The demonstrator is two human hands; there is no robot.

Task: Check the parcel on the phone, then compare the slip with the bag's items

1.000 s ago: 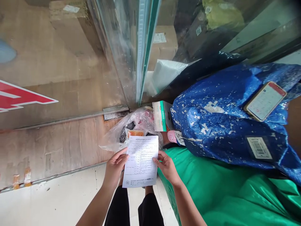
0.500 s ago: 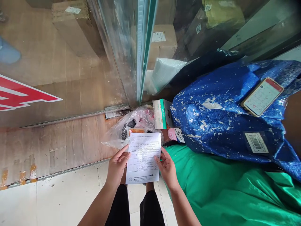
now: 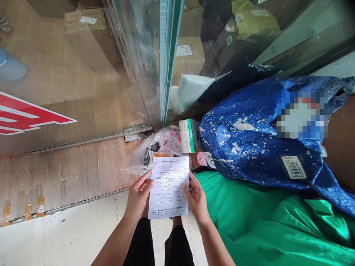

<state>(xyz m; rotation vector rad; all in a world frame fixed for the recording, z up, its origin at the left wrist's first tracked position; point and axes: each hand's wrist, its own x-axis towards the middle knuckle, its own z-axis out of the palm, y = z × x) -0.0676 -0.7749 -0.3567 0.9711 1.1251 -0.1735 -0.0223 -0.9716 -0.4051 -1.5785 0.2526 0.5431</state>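
Here the printed sheet (image 3: 168, 186) stands upright, long axis running away from the person, pinched at its side edges by the left hand (image 3: 138, 197) and right hand (image 3: 196, 199), just below the clear plastic bag (image 3: 159, 147).

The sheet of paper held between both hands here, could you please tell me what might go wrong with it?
The paper is pinched only at its side edges by the left hand and the right hand, so it could slip or crease if one grip loosens. It hangs above a clear plastic bag on the floor and could fall among the things there. The green sack beside the right hand might snag it.
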